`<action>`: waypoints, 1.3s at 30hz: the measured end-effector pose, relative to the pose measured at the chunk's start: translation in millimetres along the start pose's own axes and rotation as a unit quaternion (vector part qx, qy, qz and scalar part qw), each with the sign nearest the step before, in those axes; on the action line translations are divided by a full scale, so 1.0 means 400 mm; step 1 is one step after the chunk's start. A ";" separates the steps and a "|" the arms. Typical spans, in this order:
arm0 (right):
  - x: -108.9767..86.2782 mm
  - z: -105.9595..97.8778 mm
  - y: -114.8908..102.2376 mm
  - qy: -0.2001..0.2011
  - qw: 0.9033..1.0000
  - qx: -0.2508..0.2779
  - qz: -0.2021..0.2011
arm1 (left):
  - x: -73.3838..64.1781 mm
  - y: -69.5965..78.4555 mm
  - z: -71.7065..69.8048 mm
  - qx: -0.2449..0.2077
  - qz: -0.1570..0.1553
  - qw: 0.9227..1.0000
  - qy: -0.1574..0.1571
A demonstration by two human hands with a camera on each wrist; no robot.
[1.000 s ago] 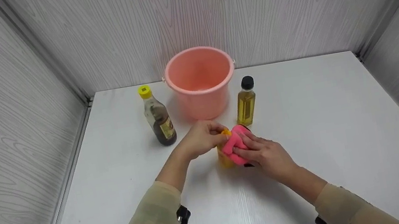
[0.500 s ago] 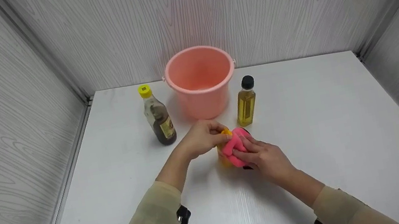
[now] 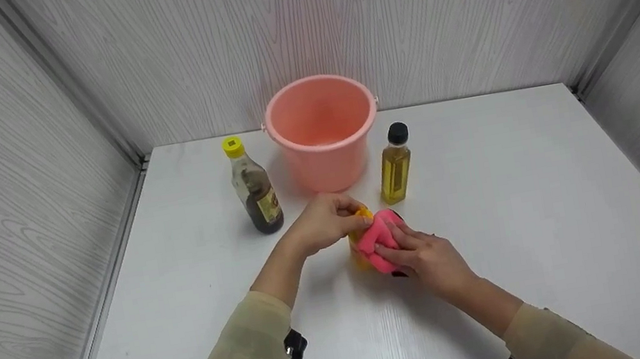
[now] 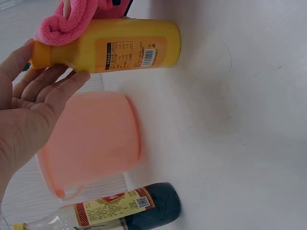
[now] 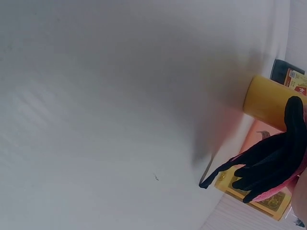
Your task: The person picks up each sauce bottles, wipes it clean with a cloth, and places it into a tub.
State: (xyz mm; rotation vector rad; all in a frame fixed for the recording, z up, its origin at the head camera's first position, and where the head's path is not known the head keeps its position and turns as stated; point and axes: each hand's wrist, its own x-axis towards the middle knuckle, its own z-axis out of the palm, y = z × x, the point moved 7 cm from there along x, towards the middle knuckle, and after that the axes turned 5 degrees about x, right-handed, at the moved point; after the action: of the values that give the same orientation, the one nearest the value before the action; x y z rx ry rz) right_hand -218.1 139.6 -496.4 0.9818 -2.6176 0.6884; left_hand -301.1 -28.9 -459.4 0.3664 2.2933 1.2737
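Observation:
Near the middle of the table stands an upright yellow bottle (image 4: 129,45) with an orange cap. My left hand (image 3: 327,225) pinches it at the cap, thumb on one side and fingers on the other in the left wrist view. My right hand (image 3: 434,258) holds a bunched pink cloth (image 3: 381,239) against the bottle's upper right side. The cloth's dark edging (image 5: 268,158) hangs down in the right wrist view, beside the bottle's lower body. Cloth and fingers hide much of the bottle in the head view.
A pink bucket (image 3: 327,165) stands at the back of the white table (image 3: 520,172). To its left is a dark sauce bottle (image 3: 258,199) with a yellow cap; to its right, an oil bottle (image 3: 395,170) with a black cap. Grey wood-grain panels (image 3: 293,21) enclose the table.
The cloth and my right hand have slid slightly down the bottle, toward the near side. My left hand stays at the cap.

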 end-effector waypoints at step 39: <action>-0.019 0.011 0.017 -0.013 1.000 0.004 0.006 | 0.011 0.005 0.005 0.005 0.022 1.000 0.004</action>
State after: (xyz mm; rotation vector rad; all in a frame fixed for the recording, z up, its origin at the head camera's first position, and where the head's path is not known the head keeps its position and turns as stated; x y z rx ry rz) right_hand -217.3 146.1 -505.5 0.9836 -2.6467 0.6930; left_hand -303.8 -24.4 -459.8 0.4170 2.3113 1.2873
